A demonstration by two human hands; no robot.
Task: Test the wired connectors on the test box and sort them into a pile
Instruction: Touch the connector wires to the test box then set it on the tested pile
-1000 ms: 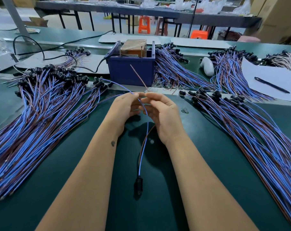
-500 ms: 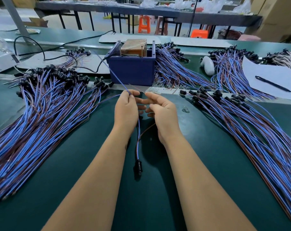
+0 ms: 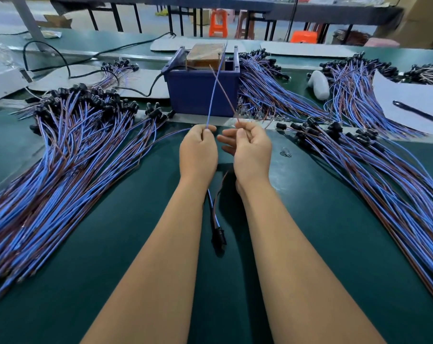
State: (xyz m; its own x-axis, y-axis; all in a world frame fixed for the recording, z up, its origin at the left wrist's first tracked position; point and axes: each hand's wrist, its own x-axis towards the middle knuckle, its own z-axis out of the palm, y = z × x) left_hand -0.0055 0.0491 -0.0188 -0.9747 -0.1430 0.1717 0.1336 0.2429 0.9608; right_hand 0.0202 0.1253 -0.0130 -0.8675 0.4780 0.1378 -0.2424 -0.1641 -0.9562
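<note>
Nearest, well short of the dark blue plastic test box (image 3: 202,94), the black moulded connector (image 3: 218,235) of the harness in hand lies on the green-matted desk (image 3: 126,244) between the two forearms, its twin leads running up under the wrists. Closer to the box, the left hand (image 3: 198,151) is curled with thumb and forefinger pinching the thin blue wire (image 3: 213,95), and the right hand (image 3: 251,147) pinches the thin brown wire (image 3: 224,91), its other fingers loosely bent.

A moment ago both hands were bunched together with the wire ends low and slanted; now they have parted a little and the two free ends stand up, crossing each other in front of the box, the tips close to the brown block (image 3: 205,55) seated in its top. Contact with any terminal cannot be made out. I judge the leads are being presented for the test, so this harness is not yet sorted.

Left of the box spreads the large fan of blue-and-brown wired connectors (image 3: 61,150); right of it, a second such fan (image 3: 374,170).
</note>
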